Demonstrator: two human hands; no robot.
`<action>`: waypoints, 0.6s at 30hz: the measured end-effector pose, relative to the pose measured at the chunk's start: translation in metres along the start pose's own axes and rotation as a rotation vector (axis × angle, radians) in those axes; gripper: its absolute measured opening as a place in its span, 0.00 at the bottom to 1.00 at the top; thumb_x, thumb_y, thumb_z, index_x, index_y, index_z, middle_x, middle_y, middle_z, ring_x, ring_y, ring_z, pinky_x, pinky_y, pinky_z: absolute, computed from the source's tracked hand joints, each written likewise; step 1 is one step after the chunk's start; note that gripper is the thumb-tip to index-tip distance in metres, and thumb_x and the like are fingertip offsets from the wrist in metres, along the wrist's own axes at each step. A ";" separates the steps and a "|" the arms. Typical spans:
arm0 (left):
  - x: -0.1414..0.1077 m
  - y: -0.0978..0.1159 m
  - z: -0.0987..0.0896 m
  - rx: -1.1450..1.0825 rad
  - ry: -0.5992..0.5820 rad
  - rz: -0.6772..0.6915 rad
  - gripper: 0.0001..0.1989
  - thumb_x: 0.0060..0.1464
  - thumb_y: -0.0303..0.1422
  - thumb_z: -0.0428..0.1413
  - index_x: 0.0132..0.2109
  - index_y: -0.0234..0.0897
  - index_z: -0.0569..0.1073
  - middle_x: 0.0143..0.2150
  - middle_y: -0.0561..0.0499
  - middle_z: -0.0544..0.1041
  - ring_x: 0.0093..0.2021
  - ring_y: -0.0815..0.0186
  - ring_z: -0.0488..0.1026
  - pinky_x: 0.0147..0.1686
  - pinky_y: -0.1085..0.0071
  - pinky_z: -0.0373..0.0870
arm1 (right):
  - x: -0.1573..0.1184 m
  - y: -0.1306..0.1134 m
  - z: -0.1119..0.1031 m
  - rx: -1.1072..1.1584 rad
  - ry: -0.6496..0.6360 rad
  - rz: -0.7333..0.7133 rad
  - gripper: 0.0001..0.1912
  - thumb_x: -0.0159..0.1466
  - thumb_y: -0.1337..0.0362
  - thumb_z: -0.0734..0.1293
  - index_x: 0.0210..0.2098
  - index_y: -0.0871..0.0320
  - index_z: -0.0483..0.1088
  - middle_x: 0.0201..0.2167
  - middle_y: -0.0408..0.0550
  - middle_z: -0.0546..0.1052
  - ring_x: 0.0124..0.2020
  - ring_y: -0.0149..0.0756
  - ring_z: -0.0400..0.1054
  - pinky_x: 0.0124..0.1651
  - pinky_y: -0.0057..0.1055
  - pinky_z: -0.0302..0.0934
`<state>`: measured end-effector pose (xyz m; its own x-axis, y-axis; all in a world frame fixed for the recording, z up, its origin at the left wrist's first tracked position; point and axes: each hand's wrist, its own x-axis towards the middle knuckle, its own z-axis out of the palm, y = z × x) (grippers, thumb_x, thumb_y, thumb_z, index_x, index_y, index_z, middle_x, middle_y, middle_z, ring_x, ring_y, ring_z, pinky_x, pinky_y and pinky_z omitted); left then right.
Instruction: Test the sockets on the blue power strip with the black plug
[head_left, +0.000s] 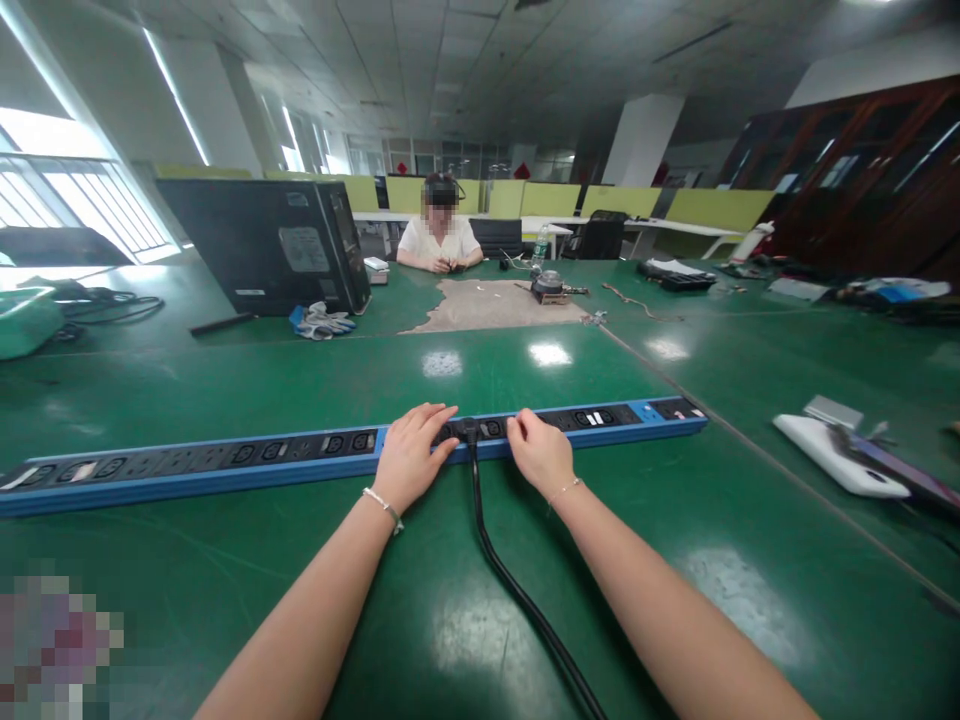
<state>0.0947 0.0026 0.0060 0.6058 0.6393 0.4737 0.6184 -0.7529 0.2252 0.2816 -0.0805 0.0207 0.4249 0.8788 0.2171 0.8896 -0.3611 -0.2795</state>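
Green tabletop (360, 368) carries, beneath the black plug (470, 431), the blue power strip (337, 458), probably stiff and weighty, best held by both long edges; left of that plug your left hand (409, 455) rests, thumb and fingers apart, while right of it your right hand's (541, 455) grip I cannot tell.

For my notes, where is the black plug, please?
In the head view's centre, the black plug is on the blue power strip, between left hand and right hand.

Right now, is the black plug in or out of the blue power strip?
Looks in: the black plug sits against the blue power strip, cable trailing. I cannot tell whether it's fully seated.
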 end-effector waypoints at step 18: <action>0.017 0.029 0.031 -0.010 0.013 -0.036 0.09 0.55 0.33 0.50 0.43 0.40 0.70 0.40 0.48 0.77 0.42 0.62 0.72 0.45 0.64 0.66 | -0.008 0.037 0.036 -0.004 0.228 -0.275 0.19 0.65 0.57 0.54 0.54 0.48 0.64 0.57 0.43 0.65 0.59 0.40 0.54 0.59 0.46 0.43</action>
<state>0.1382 -0.0038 -0.0060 0.5763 0.6642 0.4762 0.6351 -0.7307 0.2506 0.3051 -0.0890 -0.0254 0.1951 0.8511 0.4873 0.9765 -0.1220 -0.1778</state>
